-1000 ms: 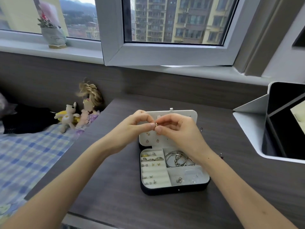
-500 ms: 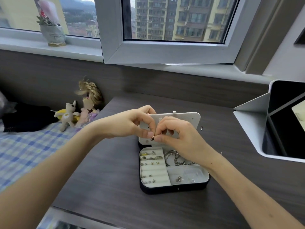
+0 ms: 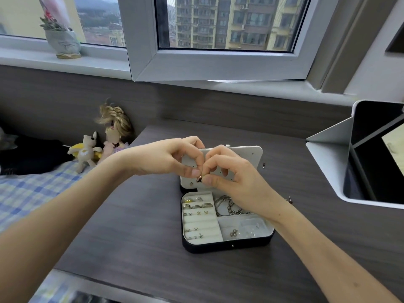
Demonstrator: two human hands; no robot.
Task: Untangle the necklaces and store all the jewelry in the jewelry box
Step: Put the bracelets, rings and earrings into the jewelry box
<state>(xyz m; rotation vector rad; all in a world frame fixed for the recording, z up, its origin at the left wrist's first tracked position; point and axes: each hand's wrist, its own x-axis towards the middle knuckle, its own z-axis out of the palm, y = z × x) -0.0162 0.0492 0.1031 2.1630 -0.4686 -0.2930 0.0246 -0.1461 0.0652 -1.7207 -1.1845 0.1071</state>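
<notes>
Dark wood-grain desk top [image 3: 131,226]: open surface left of and in front of the black, white-lined jewelry box [image 3: 227,247], whose perforated white lid [image 3: 251,154] stands upright behind the tray. Over the hinge, left hand [image 3: 166,158] and right hand [image 3: 238,182] pinch one small dark earring [image 3: 199,178], the right wrist crossing the tray. Right side: a tiny metal stud [image 3: 264,165] beside the lid, another [image 3: 289,200] beside the wrist, then a white-edged, black-faced folding stand [image 3: 328,160].

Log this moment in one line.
left grip: pinches small jewelry piece | right grip: pinches same piece | jewelry box: open, rings and bangles inside | piece: in front of lid
</notes>
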